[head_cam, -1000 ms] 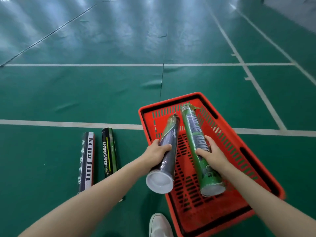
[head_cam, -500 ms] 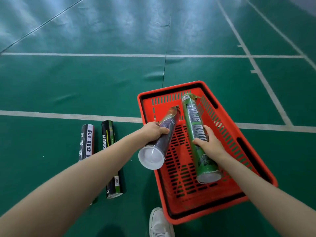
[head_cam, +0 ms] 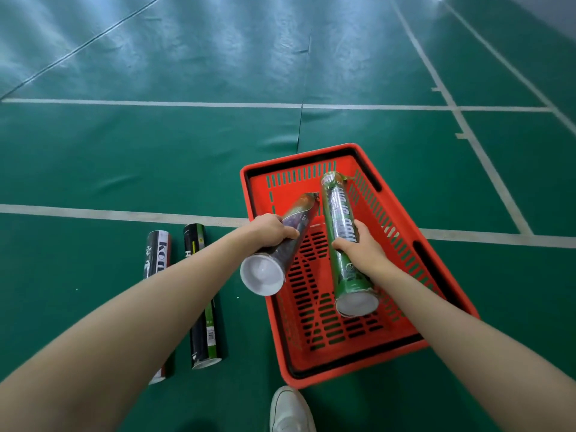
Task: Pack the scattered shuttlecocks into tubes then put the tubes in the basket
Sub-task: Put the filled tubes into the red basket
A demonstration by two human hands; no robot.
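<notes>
Hands (head_cam: 274, 229) (head_cam: 363, 249) grip dark tube (head_cam: 288, 238) and green tube (head_cam: 341, 232) over basket (head_cam: 442, 266).

Badminton court: green floor (head_cam: 156, 166), white lines (head_cam: 93, 213)

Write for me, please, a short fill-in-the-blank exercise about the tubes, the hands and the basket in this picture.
1. The ___ hand grips the green tube.
2. The left hand grips a dark tube whose near cap is ___.
3. ___ more tubes lie on the floor, left of the basket.

Missing words: right; white; Two.
</notes>
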